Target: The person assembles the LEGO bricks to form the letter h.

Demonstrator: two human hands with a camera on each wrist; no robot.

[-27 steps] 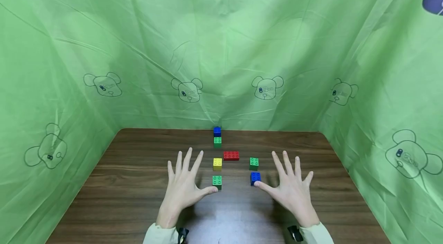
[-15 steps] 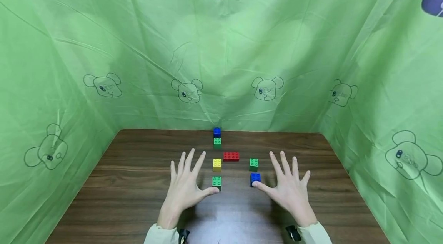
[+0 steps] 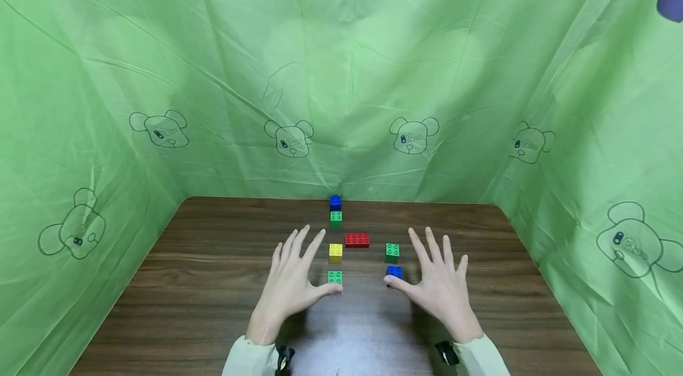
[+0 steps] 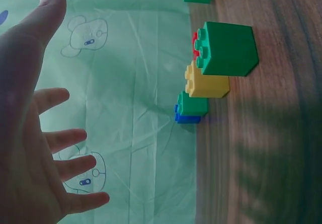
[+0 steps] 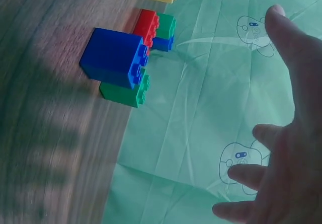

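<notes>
My left hand [image 3: 290, 288] hovers over the table with fingers spread and holds nothing. Its thumb overlaps the front of the nearest green brick [image 3: 335, 277] in the head view; the left wrist view shows a gap between them. Just beyond sits a yellow brick [image 3: 335, 253]. My right hand [image 3: 439, 288], also spread and holding nothing, has its thumb partly covering a blue brick [image 3: 395, 271] in the head view. The right wrist view shows that blue brick [image 5: 111, 57] apart from the hand. Behind it stands another green brick [image 3: 392, 252].
A longer red brick [image 3: 357, 240] lies between the two rows. Farther back are a green brick [image 3: 335, 219] and a blue brick [image 3: 335, 203] near the far edge of the wooden table [image 3: 213, 245]. A green printed curtain [image 3: 341, 79] encloses the back and sides.
Both hands have drifted inward toward each other, with thumbs covering a bit more of the near green and blue bricks. The bricks have stayed in place.
</notes>
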